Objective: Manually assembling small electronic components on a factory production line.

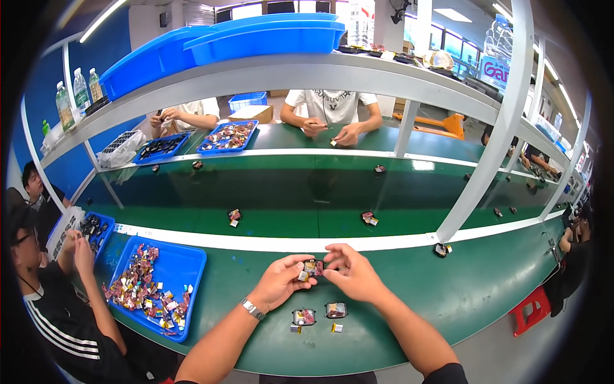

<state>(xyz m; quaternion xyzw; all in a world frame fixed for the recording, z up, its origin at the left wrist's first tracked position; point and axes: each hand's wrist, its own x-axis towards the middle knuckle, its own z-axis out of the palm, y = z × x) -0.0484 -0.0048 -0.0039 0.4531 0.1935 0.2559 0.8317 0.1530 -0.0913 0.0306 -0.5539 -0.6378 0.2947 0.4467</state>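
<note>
Above the near green bench, my left hand [281,278] is closed around a small black watch case [313,268] with a reddish circuit board inside. A silver battery with yellow tape [303,276] hangs at the case's lower left. My right hand [353,274] is at the case's right edge, its curved fingers apart and its thumb seeming to touch the rim. Just below my hands lie two similar watch cases, a left one [304,317] and a right one [336,310]. Each has a battery beside its lower edge.
A blue tray [199,269] holding many boards with batteries stands to my left, near a co-worker [57,301] in a black shirt. Beyond the white rail, a dark green belt [300,192] carries scattered watch parts. A white post [489,134] and shelf [275,67] stand ahead.
</note>
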